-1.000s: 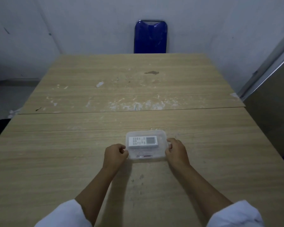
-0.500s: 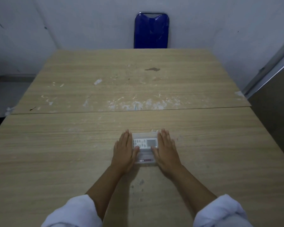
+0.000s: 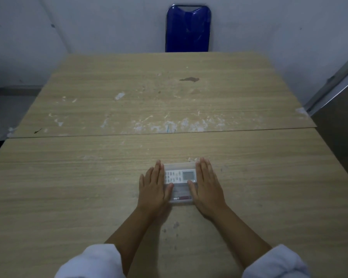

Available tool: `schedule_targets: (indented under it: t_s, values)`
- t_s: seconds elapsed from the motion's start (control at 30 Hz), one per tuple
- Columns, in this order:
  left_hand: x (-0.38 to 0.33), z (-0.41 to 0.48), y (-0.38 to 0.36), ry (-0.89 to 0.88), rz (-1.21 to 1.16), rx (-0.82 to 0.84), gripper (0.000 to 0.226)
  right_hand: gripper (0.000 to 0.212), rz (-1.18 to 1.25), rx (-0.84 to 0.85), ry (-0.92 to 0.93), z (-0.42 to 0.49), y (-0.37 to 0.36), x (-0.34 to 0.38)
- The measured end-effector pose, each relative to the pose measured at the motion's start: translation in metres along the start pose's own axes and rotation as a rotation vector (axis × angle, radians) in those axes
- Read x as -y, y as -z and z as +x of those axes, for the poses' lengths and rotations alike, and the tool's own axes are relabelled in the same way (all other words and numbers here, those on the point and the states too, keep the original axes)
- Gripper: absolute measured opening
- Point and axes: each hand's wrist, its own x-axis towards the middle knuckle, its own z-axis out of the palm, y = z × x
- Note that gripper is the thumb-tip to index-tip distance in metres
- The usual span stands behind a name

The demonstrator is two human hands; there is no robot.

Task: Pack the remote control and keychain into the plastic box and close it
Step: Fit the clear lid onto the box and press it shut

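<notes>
Head view shows one clear plastic box (image 3: 180, 182) on the near half of the wooden surface (image 3: 88, 177), its lid on. Inside lie one white remote control (image 3: 179, 176) toward the far side and one keychain (image 3: 182, 197) with a reddish part toward the near side. Two hands press flat on the box: the left hand (image 3: 154, 189) on its left end, the right hand (image 3: 207, 187) on its right end, fingers extended, gripping nothing. One blue chair (image 3: 188, 29) stands at the far edge.
</notes>
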Motion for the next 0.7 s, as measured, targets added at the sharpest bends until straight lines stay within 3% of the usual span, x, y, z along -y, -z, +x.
schedule_targets:
  t_s: [0.13,0.27,0.33,0.4,0.5,0.7]
  values:
    - [-0.003,0.001,0.006,0.036,-0.061,0.006,0.069,0.065,0.117,0.035,-0.037,0.005,0.010,0.004]
    - [-0.011,-0.011,0.016,0.194,-0.303,-0.141,0.063,0.048,0.281,-0.215,-0.363,0.004,0.028,0.006]
    - [-0.014,-0.015,0.021,0.351,-0.420,-0.203,0.055,0.025,0.296,-0.219,-0.501,0.006,0.034,0.003]
    - [-0.017,-0.019,0.023,0.442,-0.452,-0.212,0.038,0.019,0.318,-0.161,-0.546,0.005,0.038,0.000]
    - [-0.024,-0.024,0.023,0.434,-0.442,-0.197,0.015,0.022,0.365,-0.144,-0.544,0.002,0.041,-0.005]
    - [-0.056,-0.012,0.022,0.409,-0.433,-0.126,0.014,0.016,0.444,-0.187,-0.627,0.000,0.058,-0.029]
